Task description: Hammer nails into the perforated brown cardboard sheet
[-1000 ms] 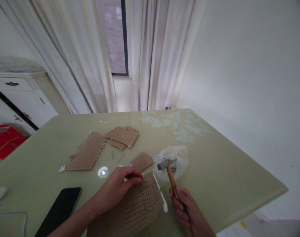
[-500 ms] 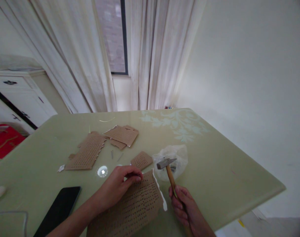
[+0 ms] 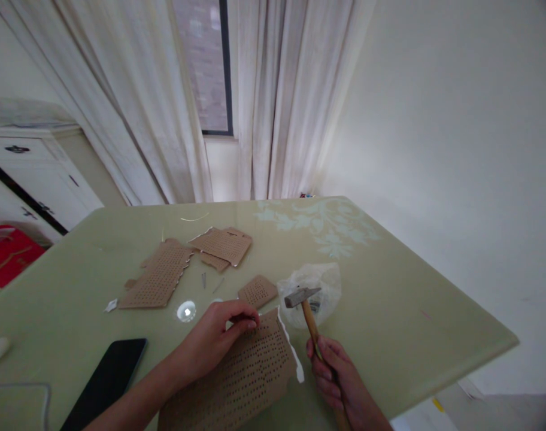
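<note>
In the head view, a piece of brown cardboard (image 3: 237, 383) pierced with rows of small holes lies at the front of the table, its right edge torn and white. My left hand (image 3: 219, 335) rests over its upper edge, thumb and fingers pinched together; whatever is between them is hidden. My right hand (image 3: 336, 371) is closed round the wooden handle of a hammer (image 3: 309, 317), whose metal head is raised to the right of the cardboard. Behind the hammer head is a clear plastic bag (image 3: 330, 287) with dark metal bits inside. Several loose nails (image 3: 204, 280) lie beyond my left hand.
More punched cardboard pieces (image 3: 158, 278) lie at the middle left, and a smaller cardboard scrap (image 3: 257, 291) sits near the bag. A black phone (image 3: 106, 383) and a pale cable (image 3: 46, 401) are at the front left. The table (image 3: 412, 323) ends near a wall.
</note>
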### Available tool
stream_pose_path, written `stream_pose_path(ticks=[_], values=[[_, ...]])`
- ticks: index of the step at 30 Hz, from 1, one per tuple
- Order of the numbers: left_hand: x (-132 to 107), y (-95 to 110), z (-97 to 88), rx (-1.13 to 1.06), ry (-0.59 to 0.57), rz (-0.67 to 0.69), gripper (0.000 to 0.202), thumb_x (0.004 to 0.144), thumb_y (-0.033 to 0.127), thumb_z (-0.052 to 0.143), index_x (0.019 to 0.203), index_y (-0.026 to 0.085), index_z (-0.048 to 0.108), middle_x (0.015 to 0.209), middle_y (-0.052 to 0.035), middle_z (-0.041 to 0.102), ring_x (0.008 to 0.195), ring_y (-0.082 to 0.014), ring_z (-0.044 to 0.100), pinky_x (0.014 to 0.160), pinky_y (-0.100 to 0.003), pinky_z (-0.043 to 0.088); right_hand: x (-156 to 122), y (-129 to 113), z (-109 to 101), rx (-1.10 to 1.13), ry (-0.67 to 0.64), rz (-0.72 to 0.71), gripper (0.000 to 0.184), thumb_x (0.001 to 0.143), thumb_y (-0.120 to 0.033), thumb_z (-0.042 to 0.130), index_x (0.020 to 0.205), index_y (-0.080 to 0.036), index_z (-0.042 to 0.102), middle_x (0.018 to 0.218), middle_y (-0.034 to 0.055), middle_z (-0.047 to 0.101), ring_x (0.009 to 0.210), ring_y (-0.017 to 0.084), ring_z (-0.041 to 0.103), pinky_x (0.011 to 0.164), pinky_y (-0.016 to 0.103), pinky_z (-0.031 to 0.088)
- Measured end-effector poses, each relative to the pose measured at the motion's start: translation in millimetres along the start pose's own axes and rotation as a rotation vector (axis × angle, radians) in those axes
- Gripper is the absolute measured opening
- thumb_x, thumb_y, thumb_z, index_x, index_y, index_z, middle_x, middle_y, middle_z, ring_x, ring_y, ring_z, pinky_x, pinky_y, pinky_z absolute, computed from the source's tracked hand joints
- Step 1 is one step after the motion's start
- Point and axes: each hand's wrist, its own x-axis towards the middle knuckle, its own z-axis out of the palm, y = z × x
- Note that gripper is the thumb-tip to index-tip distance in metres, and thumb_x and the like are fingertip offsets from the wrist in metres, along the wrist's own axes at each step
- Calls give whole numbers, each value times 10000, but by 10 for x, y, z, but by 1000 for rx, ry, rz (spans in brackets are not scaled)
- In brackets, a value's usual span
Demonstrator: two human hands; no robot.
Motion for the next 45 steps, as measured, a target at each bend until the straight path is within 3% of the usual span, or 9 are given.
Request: stream_pose_path(ticks=[13,17,20,23,26,30,37,41,45], values=[[-19,-116,64,22,-3,170,179,1020,250,634,974,252,806,959,3,813,920,-176,732,876,-259,505,5,20,-33,-75,17,-15,585,775,-754,848,893,-211,663,528,-144,372,361,16,144,281,127,175],[-27,-161,94,16,-9,205,197,1033,235,620,1013,257,815,1003,-8,835,946,-183,758,885,-260,525,-113,-245,-19,-194,3,-33,558,832,-747,802,912,-210,675,552,-130,396,365,28,172,293,160,160],[-30,-198,104,28,1,223,205,1034,224,616,1030,269,816,1073,-7,851,1009,-193,775,936,-270,533,-290,-679,126,-699,-74,-176,558,969,-754,621,933,-204,703,568,-103,384,415,71,288,380,205,238],[-30,-231,109,52,26,248,218,1025,196,613,1002,268,817,1103,-6,856,1053,-197,780,962,-268,534,-464,-1080,372,-1278,-61,-418,479,1085,-574,550,792,-209,654,665,-29,534,631,143,539,597,262,381],[-31,-248,113,77,30,253,234,1028,193,605,977,256,824,1046,-13,860,978,-190,791,911,-256,546,-550,-1258,590,-1523,-70,-496,378,1130,-465,494,901,-233,685,758,2,679,712,185,643,684,294,414],[-32,-228,116,111,-1,234,249,1016,157,602,984,251,830,1010,-17,856,934,-191,788,872,-249,542,-536,-1246,710,-1643,-118,-547,334,1139,-405,485,959,-243,715,787,18,745,703,197,694,670,285,431],[-36,-247,163,121,12,260,262,1030,177,590,942,232,830,947,-33,835,898,-201,768,837,-249,525,-529,-1222,720,-1700,-101,-605,338,1146,-390,464,998,-244,730,803,24,771,721,201,729,672,271,461],[-39,-252,180,130,-24,263,296,990,96,561,954,225,825,1010,-40,822,914,-192,754,835,-240,524,-544,-1185,720,-1749,-126,-606,318,1138,-385,477,1034,-251,746,856,35,795,755,213,745,696,281,480],[-15,-207,186,149,-36,202,257,993,126,588,926,227,815,1076,-36,821,970,-201,754,886,-256,533,-549,-1160,708,-1706,-119,-591,343,1144,-386,459,1018,-248,746,825,28,782,753,206,740,706,278,493]])
